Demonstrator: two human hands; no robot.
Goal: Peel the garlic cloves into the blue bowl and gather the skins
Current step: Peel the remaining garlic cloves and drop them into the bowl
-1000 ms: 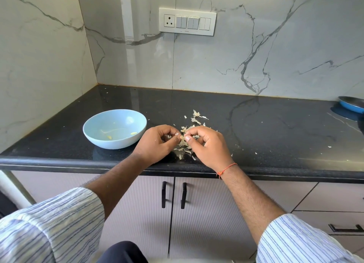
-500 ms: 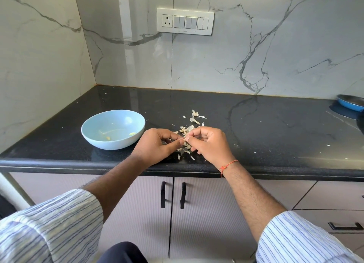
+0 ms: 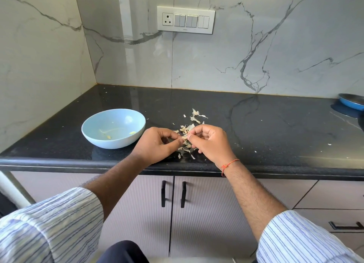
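- Both hands meet over the dark surface, right above the litter of garlic skins.
- The left hand has its fingers curled in, thumb and fingertips pinching a small pale garlic clove at the point where the 2 hands touch.
- The right hand mirrors it, fingers curled, thumb and forefinger nipping the same clove from the other side.
- How much skin is left on that clove is too small to tell.
- The blue bowl sits on the surface just left of the left hand, upright, apart from it.
- Inside the bowl, a few small yellowish pieces lie near the bottom, 1 of them toward the right wall.
- The skins spread from under the hands back toward the wall, with loose flecks scattered further right on the surface.
- An orange thread circles the right wrist.
- A blue pan shows at the far right edge, well apart from the action.
- A switch panel sits on the marble wall behind.
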